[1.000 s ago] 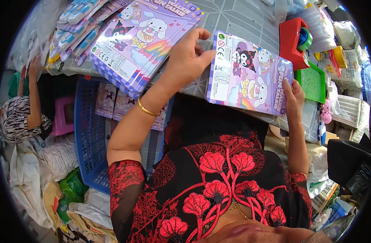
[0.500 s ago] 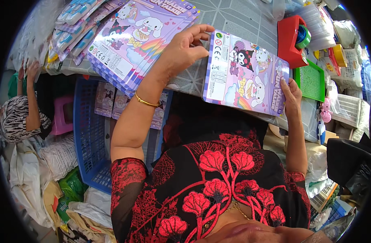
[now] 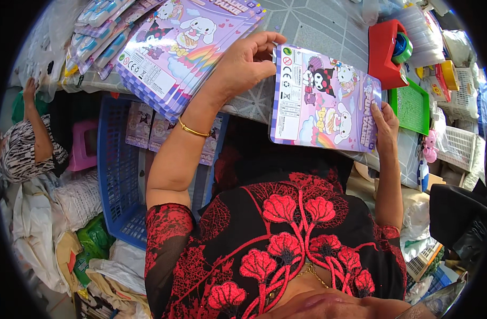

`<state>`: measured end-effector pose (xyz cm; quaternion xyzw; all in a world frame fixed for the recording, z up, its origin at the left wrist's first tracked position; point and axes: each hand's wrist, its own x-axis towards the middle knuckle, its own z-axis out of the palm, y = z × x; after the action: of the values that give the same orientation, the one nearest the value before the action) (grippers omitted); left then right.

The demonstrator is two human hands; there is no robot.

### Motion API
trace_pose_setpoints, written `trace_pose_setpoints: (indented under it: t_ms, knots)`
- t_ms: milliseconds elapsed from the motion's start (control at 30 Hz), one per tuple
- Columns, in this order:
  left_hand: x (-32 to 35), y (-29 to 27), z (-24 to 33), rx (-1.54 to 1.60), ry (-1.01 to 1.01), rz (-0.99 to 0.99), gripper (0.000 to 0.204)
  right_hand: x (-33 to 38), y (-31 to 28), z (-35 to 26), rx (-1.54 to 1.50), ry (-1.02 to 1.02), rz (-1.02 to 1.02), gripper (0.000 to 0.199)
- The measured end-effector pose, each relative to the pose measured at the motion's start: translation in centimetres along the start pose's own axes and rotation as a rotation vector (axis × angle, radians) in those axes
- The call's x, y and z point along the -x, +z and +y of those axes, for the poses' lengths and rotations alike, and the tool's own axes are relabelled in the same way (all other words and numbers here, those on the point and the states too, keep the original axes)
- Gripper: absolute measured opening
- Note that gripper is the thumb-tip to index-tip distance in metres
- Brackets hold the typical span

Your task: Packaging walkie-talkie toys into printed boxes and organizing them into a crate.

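1. Backing card (image 3: 325, 101), purple, cartoon-printed, sits between the hands.
2. Right hand (image 3: 386, 125) pinches its outer edge; light pressure avoids creases!
3. Left hand (image 3: 247, 65), half-open by the opposite edge, contact unclear; support that corner.

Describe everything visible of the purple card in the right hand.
The purple card is glossy, like stiff cardboard, with rounded corners, cartoon characters, a rainbow and a white panel at its left end. It's turned sideways over the table edge. The right hand grips its right end; the left hand is at its upper left corner, contact unclear.
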<state>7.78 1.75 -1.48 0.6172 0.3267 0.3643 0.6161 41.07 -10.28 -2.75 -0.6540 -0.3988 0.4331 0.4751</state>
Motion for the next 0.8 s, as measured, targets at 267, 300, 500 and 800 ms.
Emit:
trace_pose_setpoints:
  t_ms: [267, 300, 500, 800]
  knots:
    - [0.4, 0.2, -1.4, -0.098, 0.094, 0.093, 0.037, 0.1, 0.0, -0.1, -0.005, -0.013, -0.028, 0.016]
    - [0.5, 0.3, -1.5, -0.109, 0.099, 0.115, 0.034, 0.2, 0.2, -0.2, 0.004, -0.021, -0.015, 0.016]
    - [1.0, 1.3, -0.9, -0.191, 0.123, 0.289, 0.028, 0.1, -0.5, 0.5, 0.049, -0.055, -0.008, 0.018]
    - [0.7, 2.3, -2.2, -0.499, 0.471, 0.528, 0.030, 0.2, -0.2, 0.5, 0.048, -0.072, 0.009, 0.019]
